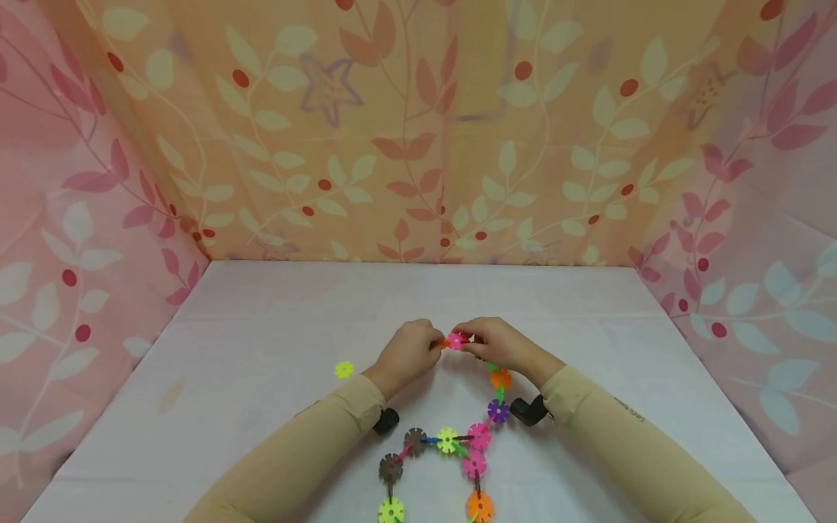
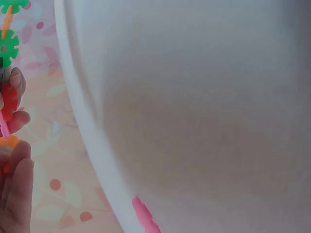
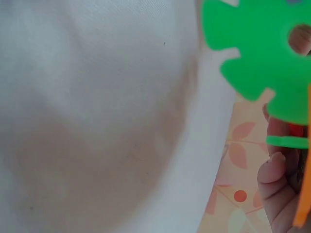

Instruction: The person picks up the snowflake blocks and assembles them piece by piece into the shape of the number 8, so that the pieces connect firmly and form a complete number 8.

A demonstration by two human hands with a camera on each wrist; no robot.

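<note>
In the head view my left hand pinches an orange notched disc edge-on. A pink notched disc stands between the two hands, joined to the orange one. My right hand grips the chain on the other side of it, by a red disc that shows in the left wrist view. A green disc fills the upper right of the right wrist view, close to the right fingers. From the right hand the chain runs down through an orange disc and a purple disc.
Nearer the front, joined brown, yellow and pink discs form a branching outline that leaves the frame's bottom edge. One loose yellow disc lies left of the left hand on the white tabletop. Patterned curtains surround the table.
</note>
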